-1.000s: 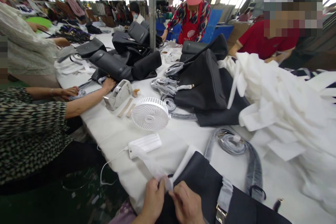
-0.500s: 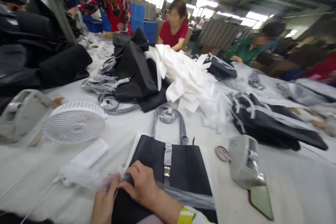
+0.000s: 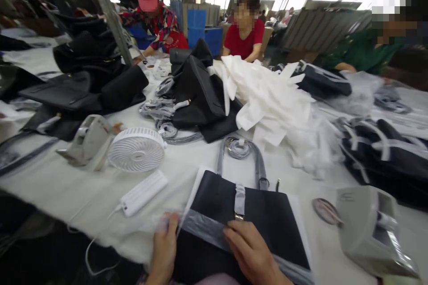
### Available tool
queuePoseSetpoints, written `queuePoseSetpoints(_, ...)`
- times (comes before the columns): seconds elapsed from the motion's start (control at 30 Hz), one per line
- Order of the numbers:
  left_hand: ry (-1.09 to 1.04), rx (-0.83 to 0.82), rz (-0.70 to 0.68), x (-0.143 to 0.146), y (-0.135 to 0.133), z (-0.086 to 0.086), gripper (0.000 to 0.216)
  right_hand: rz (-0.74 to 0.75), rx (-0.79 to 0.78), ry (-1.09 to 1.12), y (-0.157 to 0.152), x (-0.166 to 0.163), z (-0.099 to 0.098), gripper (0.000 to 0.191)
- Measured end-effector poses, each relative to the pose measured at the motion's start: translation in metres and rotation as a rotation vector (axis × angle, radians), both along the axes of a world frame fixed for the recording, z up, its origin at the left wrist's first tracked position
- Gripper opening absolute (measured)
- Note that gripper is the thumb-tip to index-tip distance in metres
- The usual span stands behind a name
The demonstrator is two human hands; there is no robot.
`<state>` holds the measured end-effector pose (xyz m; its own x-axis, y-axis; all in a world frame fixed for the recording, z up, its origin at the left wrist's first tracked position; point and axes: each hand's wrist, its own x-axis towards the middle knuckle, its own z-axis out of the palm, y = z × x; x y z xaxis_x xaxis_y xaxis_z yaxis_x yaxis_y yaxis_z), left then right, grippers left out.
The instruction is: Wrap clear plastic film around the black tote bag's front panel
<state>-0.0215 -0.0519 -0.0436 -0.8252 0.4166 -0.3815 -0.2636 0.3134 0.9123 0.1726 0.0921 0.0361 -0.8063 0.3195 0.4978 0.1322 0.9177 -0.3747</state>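
Observation:
A black handbag (image 3: 203,189) lies flat in front of me on a white sheet, its film-wrapped handle (image 3: 260,160) pointing away. Down its middle runs a tab with a metal clasp (image 3: 239,216). Across the front goes a strap (image 3: 207,228) covered in translucent plastic film. At the bag's left edge my left hand (image 3: 165,245) is closed on crumpled clear plastic film (image 3: 140,225). My right hand (image 3: 249,247) lies over the strap just below the clasp, fingers pressed together on it; the palm side is hidden.
A white round fan (image 3: 136,150) and a white power bank (image 3: 143,192) with a cable lie left. Tape dispensers (image 3: 363,227) stand on both sides. Black bags (image 3: 197,93) and a white paper pile (image 3: 267,98) lie beyond. Several people work across the table.
My right hand has moved right along the strap, from the bag's left edge to below the clasp. My left hand stays near that edge. The camera view has turned left.

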Motion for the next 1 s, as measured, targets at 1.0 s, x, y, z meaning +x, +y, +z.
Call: queuePoseSetpoints(1.0, -0.155, 0.212, 0.317, -0.043, 0.038, 0.0, 0.062, 0.591, 0.182, -0.309, 0.011, -0.125, -0.032, 0.05)
